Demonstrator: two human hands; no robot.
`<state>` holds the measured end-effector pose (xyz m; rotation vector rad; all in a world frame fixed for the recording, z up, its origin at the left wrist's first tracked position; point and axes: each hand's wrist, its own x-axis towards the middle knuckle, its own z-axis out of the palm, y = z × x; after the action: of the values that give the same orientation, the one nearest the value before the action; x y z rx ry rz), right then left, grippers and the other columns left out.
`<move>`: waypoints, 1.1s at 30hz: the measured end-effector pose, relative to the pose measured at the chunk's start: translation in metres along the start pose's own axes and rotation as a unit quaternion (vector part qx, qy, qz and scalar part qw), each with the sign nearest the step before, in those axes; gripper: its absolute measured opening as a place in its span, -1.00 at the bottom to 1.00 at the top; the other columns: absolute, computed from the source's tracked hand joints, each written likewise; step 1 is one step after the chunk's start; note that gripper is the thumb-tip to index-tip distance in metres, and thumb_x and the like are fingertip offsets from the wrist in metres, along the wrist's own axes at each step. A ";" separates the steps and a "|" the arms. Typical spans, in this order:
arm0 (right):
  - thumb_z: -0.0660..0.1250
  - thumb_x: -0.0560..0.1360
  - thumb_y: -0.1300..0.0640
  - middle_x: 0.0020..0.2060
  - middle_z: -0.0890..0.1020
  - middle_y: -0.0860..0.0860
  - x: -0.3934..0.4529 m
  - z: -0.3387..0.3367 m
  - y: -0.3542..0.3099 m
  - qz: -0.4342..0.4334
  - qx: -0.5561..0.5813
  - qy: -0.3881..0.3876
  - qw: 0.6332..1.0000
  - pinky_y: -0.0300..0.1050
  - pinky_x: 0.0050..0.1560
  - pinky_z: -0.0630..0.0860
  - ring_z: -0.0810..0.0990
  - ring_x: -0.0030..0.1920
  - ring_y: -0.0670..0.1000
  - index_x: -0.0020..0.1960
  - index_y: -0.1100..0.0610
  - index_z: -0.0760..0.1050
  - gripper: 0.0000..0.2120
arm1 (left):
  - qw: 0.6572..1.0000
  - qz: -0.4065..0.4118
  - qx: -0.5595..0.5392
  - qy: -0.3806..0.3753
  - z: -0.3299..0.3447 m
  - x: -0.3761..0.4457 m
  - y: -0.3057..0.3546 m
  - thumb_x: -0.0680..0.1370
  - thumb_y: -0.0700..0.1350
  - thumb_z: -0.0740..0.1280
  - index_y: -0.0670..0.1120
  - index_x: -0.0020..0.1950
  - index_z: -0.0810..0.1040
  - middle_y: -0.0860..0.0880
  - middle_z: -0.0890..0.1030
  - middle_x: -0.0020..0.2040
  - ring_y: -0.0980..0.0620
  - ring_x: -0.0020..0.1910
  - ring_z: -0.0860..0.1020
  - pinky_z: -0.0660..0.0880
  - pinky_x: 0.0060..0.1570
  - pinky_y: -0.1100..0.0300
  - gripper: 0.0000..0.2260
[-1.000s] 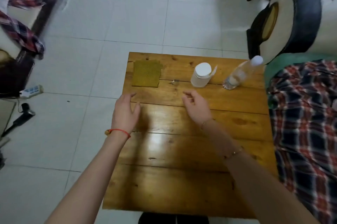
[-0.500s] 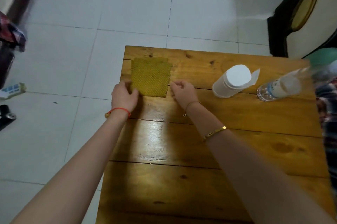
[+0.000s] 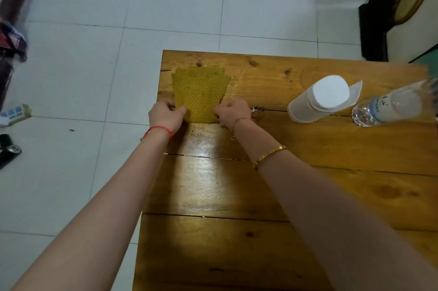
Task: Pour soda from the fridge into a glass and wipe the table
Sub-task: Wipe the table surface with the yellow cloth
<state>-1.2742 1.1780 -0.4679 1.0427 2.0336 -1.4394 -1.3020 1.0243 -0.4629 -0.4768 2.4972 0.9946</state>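
Observation:
A yellow-green textured cloth lies at the far left corner of the wooden table. My left hand pinches its near left corner and my right hand pinches its near right corner; the near edge is drawn narrower between them. To the right stand a white cup-like container with a paper sheet at its rim, and a clear plastic bottle with a blue label. A small shiny object lies beside my right hand.
White tiled floor surrounds the table at the left and back. A dark round-framed object leans at the far right. Plaid fabric, a small box and a black item lie along the left edge.
Both hands moved forward from mid-table to the cloth and closed on its near corners, gathering that edge. The view tilted down and closer to the table.

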 end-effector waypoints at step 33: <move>0.30 0.59 0.12 0.36 0.46 0.15 -0.208 -0.157 0.213 0.036 0.533 0.146 0.833 0.13 0.02 0.60 0.54 0.22 0.17 0.52 0.14 0.24 -0.46 | 0.920 0.337 0.198 -0.012 0.071 -0.265 -0.102 0.63 -0.11 0.17 -0.07 0.54 0.22 -0.06 0.29 0.52 -0.12 0.53 0.17 0.13 0.50 -0.15 -0.53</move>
<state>-0.9673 1.2934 -0.3901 1.7973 1.1916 -2.5715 -1.0109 1.0469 -0.4380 0.5561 2.7871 0.6517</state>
